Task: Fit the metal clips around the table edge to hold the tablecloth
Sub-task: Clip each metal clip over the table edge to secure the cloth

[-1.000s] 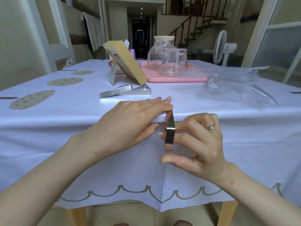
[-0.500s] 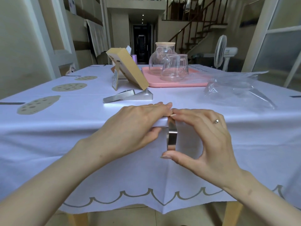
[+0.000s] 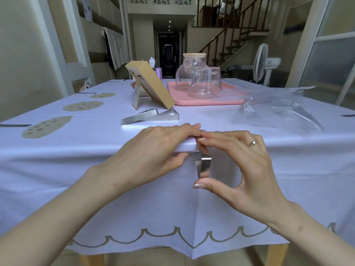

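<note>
A home's dining area: a cloth-covered table (image 3: pixel 57 150) stands before a wooden-railed staircase (image 3: pixel 230 35) and a dim hallway (image 3: pixel 169 54), a standing fan (image 3: pixel 260 62) beyond its far right corner, a glass jug (image 3: pixel 190 72) on a pink tray (image 3: pixel 211 101).

A shiny metal clip (image 3: pixel 203 167) hung mid-frame on the bench edge (image 3: pixel 186 147) over the white tablecloth (image 3: pixel 57 160); two spare clips (image 3: pixel 151 117) lay above it.

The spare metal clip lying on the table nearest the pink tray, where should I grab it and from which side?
Probably pinch the spare clip at its tall right end, coming in from the right. It tapers to a thin tip leftward, where the second clip lies close, while its right side stands free.
</note>
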Motion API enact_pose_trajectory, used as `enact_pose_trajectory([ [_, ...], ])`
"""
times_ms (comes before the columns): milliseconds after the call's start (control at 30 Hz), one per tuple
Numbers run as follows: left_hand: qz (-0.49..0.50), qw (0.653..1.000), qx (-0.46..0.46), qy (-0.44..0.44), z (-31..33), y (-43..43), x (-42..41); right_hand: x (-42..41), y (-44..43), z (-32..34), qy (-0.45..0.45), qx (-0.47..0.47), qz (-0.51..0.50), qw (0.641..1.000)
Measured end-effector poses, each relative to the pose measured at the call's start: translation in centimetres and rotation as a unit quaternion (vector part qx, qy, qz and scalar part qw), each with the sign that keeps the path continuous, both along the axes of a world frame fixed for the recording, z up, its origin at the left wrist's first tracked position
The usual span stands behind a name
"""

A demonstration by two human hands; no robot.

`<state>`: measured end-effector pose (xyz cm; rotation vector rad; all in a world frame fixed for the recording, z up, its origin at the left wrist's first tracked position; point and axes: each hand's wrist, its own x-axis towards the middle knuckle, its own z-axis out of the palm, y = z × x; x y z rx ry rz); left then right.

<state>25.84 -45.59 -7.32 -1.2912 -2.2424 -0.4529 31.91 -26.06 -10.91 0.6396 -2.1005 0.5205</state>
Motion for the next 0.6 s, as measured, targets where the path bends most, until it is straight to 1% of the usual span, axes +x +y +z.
enact_pose_trajectory([
  [200,-0.002,1.0,0.0,0.007,0.0,0.0,0.0,-0.6,0.5,-0.2,0.03,0.052,-0.015,0.998],
  [333,0.007,1.0,0.003,0.013,0.0,-0.1,-0.2,-1.3,0.4,-1.2,0.096,0.009,0.019,0.995],
  [467,0.007,1.0,0.0,0.016,0.1,-0.1,-0.1,-2.3,0.5,-1.8,0.173,0.046,0.003,0.984],
  [533,0.008,1.0,0.001,0.021,0.1,0.0,-0.1,-2.5,0.5,-1.9,0.19,0.036,0.014,0.981],
  [600,0.01,1.0,0.0,0.028,0.1,0.0,-0.1,-2.5,0.6,-1.8,0.185,0.016,0.027,0.982],
])
